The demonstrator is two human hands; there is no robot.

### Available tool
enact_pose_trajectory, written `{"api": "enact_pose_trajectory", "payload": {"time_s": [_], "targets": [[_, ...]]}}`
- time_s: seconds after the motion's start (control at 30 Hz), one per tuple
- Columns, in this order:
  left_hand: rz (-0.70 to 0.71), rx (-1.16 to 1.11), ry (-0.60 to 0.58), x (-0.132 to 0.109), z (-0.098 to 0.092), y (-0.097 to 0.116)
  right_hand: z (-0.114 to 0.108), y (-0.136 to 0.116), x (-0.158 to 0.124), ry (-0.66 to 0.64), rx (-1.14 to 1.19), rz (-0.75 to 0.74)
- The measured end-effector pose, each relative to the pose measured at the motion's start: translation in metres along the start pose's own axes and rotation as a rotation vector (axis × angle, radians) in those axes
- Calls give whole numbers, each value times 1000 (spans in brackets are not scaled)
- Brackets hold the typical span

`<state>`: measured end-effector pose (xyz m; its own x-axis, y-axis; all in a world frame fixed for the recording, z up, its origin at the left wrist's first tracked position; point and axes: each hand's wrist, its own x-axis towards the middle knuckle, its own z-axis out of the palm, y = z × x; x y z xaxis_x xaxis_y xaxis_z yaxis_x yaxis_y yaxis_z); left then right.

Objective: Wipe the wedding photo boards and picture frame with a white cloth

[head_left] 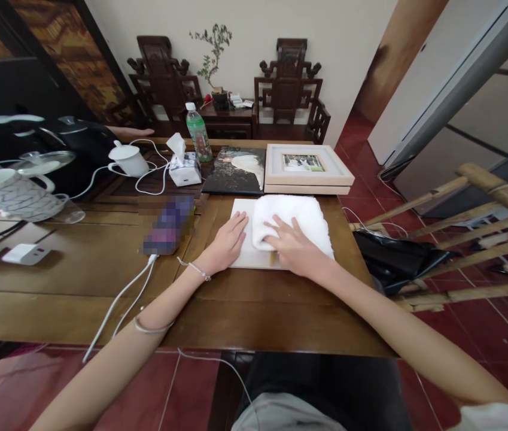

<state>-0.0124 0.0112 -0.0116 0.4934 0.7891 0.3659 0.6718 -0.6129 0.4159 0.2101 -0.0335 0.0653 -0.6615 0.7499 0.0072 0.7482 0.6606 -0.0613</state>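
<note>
A white folded towel (pixel 298 218) lies on a flat white frame (pixel 241 256) on the brown wooden table (pixel 245 317). My right hand (pixel 293 248) lies flat on the towel's near left part, fingers stretched out. My left hand (pixel 227 242) rests open on the frame's left edge, fingers extended and touching the towel's side. A thin bracelet circles my left wrist.
Behind the towel stand stacked picture frames (pixel 310 169) and a dark photo board (pixel 236 170). A tissue box (pixel 184 167), green bottle (pixel 198 132), white cup (pixel 128 159), kettle, mug (pixel 11 194) and charger cables occupy the left. Bamboo chair (pixel 469 239) at right.
</note>
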Motion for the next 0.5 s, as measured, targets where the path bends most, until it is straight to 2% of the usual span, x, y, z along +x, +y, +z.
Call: {"api": "enact_pose_trajectory", "payload": {"time_s": [0.17, 0.27, 0.37, 0.5], "targets": [[7, 16, -9, 0, -1, 0, -1, -40, -42, -16, -4, -76], [3, 22, -9, 0, 0, 1, -8, -55, -60, -43, 54, -124], [2, 26, -3, 0, 0, 1, -15, -56, -65, -63, 122, -145], [15, 14, -2, 0, 1, -1, -14, -33, -48, -45, 158, -101]]}}
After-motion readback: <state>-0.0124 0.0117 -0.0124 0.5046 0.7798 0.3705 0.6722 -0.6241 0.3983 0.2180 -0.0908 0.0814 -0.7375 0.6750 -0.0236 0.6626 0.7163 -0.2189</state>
